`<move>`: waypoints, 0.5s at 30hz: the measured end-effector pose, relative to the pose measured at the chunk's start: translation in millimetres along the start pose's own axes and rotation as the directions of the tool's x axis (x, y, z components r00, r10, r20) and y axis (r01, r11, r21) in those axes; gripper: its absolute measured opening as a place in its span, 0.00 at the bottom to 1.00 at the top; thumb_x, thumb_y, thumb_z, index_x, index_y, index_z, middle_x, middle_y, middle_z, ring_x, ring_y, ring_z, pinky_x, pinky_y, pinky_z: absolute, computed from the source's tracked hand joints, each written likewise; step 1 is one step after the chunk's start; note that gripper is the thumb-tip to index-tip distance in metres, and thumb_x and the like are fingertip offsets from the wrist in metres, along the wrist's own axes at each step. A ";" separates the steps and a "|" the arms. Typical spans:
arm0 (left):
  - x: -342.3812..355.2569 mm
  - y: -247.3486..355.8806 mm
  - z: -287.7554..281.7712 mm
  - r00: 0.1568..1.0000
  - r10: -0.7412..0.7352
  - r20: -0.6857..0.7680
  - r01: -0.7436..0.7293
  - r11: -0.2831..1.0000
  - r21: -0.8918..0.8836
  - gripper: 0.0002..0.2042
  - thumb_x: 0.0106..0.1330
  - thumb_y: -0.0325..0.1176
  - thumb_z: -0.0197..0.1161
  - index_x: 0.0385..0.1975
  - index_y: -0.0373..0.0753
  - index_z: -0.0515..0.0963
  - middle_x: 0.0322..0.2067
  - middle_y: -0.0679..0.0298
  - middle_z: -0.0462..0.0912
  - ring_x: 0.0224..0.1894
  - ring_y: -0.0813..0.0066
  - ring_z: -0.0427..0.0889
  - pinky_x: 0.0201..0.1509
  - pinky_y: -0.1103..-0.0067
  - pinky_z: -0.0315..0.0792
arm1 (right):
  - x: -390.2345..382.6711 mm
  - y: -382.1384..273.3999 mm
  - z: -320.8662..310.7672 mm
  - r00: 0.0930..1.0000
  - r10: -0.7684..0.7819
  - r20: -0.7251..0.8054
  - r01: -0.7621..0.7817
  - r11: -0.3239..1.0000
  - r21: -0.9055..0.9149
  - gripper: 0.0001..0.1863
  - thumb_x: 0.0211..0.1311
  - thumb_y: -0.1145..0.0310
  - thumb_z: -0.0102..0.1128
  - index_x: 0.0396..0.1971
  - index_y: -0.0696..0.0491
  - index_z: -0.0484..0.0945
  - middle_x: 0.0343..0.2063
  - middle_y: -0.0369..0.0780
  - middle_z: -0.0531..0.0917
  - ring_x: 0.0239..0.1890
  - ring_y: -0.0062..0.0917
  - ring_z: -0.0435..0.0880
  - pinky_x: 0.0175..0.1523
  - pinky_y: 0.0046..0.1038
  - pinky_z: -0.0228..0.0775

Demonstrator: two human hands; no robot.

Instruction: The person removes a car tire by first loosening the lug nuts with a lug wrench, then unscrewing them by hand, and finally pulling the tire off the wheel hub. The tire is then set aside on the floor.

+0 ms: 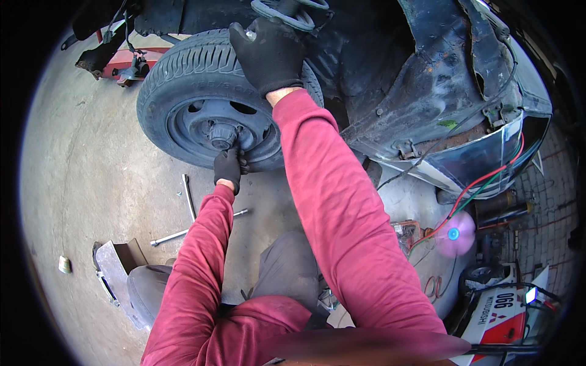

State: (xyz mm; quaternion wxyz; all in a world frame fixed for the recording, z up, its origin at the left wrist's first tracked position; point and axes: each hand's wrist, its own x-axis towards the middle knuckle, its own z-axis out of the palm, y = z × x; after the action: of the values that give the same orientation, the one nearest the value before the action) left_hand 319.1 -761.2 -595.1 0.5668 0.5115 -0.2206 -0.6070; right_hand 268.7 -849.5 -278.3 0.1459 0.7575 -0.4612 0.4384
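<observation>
A car wheel (183, 131) with a dark steel rim and black tire stands upright at the open wheel well. My left hand (229, 166), in a black glove, is closed at the lower part of the rim, just below the hub cap (221, 135). Its fingertips press in by a bolt hole, and whatever they pinch is hidden. My right hand (268, 55), gloved too, is wrapped over the top of the tire, below a coil spring (284, 13). A small pale spot shows by its thumb; I cannot make out what it is.
On the concrete floor lies a four-way lug wrench (177, 235), left of my knees. A grey metal part (116, 262) is beside my left leg. Beyond the wheel sits a red jack-like frame (152, 55). The car body (421, 91), hoses (482, 186) and a pink fan (453, 234) are at right.
</observation>
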 end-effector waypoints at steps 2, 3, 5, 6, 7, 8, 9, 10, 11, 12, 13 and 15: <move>3.8 -3.2 -0.8 0.999 0.008 -0.045 -0.003 0.992 0.126 0.18 0.72 0.48 0.64 0.34 0.36 0.79 0.21 0.61 0.79 0.19 0.69 0.79 0.22 0.72 0.75 | -0.3 -0.5 -0.9 1.000 -0.008 -0.011 0.008 1.000 0.000 0.22 0.64 0.48 0.64 0.27 0.54 0.86 0.30 0.48 0.87 0.34 0.44 0.86 0.44 0.47 0.75; 6.3 -4.6 -0.6 0.994 0.072 -0.083 -0.055 0.981 0.188 0.18 0.72 0.48 0.65 0.34 0.36 0.79 0.22 0.61 0.80 0.19 0.69 0.79 0.23 0.72 0.75 | -0.1 -0.5 -0.9 1.000 -0.006 -0.014 0.006 1.000 0.006 0.22 0.64 0.48 0.65 0.27 0.54 0.86 0.30 0.48 0.86 0.34 0.44 0.85 0.44 0.47 0.74; 9.7 -7.1 2.5 0.968 0.204 -0.143 -0.151 0.938 0.313 0.17 0.72 0.46 0.65 0.34 0.36 0.78 0.22 0.61 0.80 0.19 0.69 0.80 0.23 0.72 0.75 | 0.6 0.4 -0.2 1.000 -0.006 -0.002 0.006 1.000 0.016 0.22 0.64 0.48 0.65 0.27 0.54 0.86 0.30 0.49 0.86 0.35 0.44 0.85 0.44 0.47 0.74; 10.1 -7.4 4.3 0.948 0.271 -0.166 -0.193 0.907 0.374 0.17 0.72 0.46 0.66 0.34 0.35 0.78 0.22 0.61 0.80 0.20 0.69 0.80 0.23 0.72 0.75 | 0.8 0.8 0.6 1.000 0.004 0.005 -0.004 1.000 0.022 0.22 0.64 0.48 0.65 0.27 0.54 0.86 0.30 0.49 0.86 0.35 0.44 0.85 0.44 0.47 0.74; 9.3 -7.1 5.9 0.923 0.337 -0.186 -0.231 0.871 0.434 0.16 0.71 0.45 0.66 0.34 0.35 0.78 0.22 0.61 0.80 0.20 0.69 0.80 0.23 0.72 0.75 | 0.9 1.4 1.5 1.000 -0.016 -0.017 0.016 1.000 0.017 0.22 0.64 0.49 0.64 0.27 0.54 0.86 0.30 0.49 0.86 0.35 0.44 0.85 0.44 0.47 0.74; 7.8 -5.6 7.3 0.893 0.403 -0.200 -0.265 0.830 0.490 0.16 0.71 0.44 0.67 0.35 0.35 0.78 0.22 0.60 0.80 0.20 0.69 0.81 0.23 0.72 0.75 | 1.4 2.0 2.5 0.999 -0.028 -0.037 0.029 1.000 0.012 0.22 0.64 0.49 0.64 0.26 0.54 0.86 0.30 0.49 0.86 0.35 0.44 0.85 0.44 0.47 0.74; 5.3 -3.5 8.6 0.942 0.287 -0.174 -0.208 0.907 0.367 0.18 0.71 0.46 0.66 0.34 0.34 0.78 0.23 0.60 0.81 0.22 0.69 0.82 0.25 0.71 0.75 | 1.6 2.4 3.4 0.999 -0.028 -0.043 0.028 1.000 0.006 0.22 0.64 0.49 0.64 0.26 0.54 0.86 0.30 0.49 0.86 0.36 0.44 0.85 0.44 0.47 0.74; 1.4 -0.6 7.6 0.977 0.169 -0.131 -0.134 0.961 0.242 0.19 0.72 0.48 0.66 0.34 0.34 0.79 0.24 0.59 0.82 0.24 0.69 0.84 0.27 0.70 0.76 | 1.5 3.0 3.5 0.997 -0.044 -0.058 0.045 0.999 0.011 0.22 0.64 0.49 0.64 0.26 0.55 0.86 0.30 0.49 0.86 0.36 0.44 0.85 0.45 0.47 0.74; -3.0 2.4 6.5 0.995 0.059 -0.074 -0.051 0.993 0.104 0.20 0.72 0.49 0.66 0.34 0.33 0.79 0.24 0.58 0.83 0.26 0.68 0.85 0.29 0.69 0.76 | 1.2 3.3 3.5 0.997 -0.047 -0.058 0.048 0.999 0.017 0.21 0.64 0.49 0.65 0.26 0.55 0.86 0.30 0.49 0.87 0.36 0.45 0.85 0.45 0.47 0.74; -5.7 5.8 6.9 0.997 0.046 -0.069 -0.037 0.991 0.129 0.20 0.72 0.49 0.66 0.34 0.33 0.79 0.24 0.59 0.83 0.26 0.69 0.85 0.29 0.69 0.76 | 0.8 3.3 3.3 0.998 -0.033 -0.046 0.034 0.999 0.019 0.21 0.64 0.49 0.65 0.26 0.55 0.86 0.30 0.49 0.87 0.36 0.45 0.85 0.45 0.47 0.74; -8.1 8.7 6.7 0.997 0.039 -0.066 -0.029 0.990 0.140 0.20 0.71 0.49 0.66 0.33 0.33 0.79 0.24 0.59 0.82 0.26 0.69 0.85 0.29 0.69 0.76 | 0.3 3.2 2.8 0.998 -0.041 -0.050 0.042 0.999 0.028 0.21 0.64 0.49 0.65 0.26 0.55 0.86 0.30 0.49 0.87 0.36 0.45 0.85 0.45 0.47 0.74; -10.1 11.2 7.2 0.996 0.049 -0.070 -0.038 0.987 0.153 0.19 0.72 0.47 0.67 0.33 0.33 0.79 0.23 0.59 0.81 0.25 0.69 0.83 0.28 0.70 0.75 | -0.9 2.7 1.3 1.000 -0.013 -0.027 0.014 0.999 0.037 0.21 0.64 0.49 0.65 0.26 0.54 0.86 0.31 0.49 0.87 0.36 0.45 0.85 0.46 0.47 0.74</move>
State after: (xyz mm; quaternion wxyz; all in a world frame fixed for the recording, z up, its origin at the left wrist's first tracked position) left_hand 316.4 -757.2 -579.2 0.5471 0.5702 -0.2565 -0.5566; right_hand 267.0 -851.3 -280.2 0.1410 0.7573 -0.4456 0.4561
